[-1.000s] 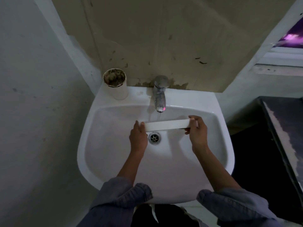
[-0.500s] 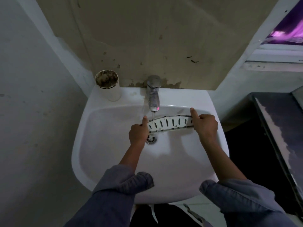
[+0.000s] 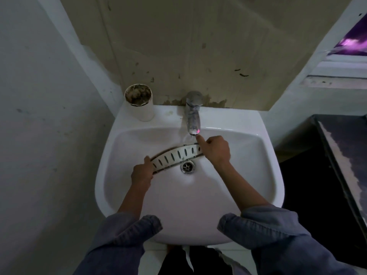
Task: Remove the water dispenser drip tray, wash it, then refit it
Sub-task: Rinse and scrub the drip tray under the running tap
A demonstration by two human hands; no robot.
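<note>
The drip tray point(image 3: 176, 155) is a long, curved white strip with several dark slots and grimy edges. I hold it over the white sink basin point(image 3: 238, 185), slotted face up, slanting from lower left to upper right. My left hand point(image 3: 142, 174) grips its left end. My right hand point(image 3: 215, 150) grips its right end, with one finger raised toward the spout of the chrome tap point(image 3: 193, 114). Water runs from the tap onto the tray's right part. The drain point(image 3: 187, 167) shows just below the tray.
A white cup point(image 3: 140, 102) with dirty contents stands on the sink's back left corner. Walls close in on the left and behind. A dark counter point(image 3: 341, 147) sits to the right, with a window sill point(image 3: 337, 80) above it.
The tray has been turned from its plain side to its slotted face, then shifted left and tilted, its left end now lower. My right hand has moved under the tap.
</note>
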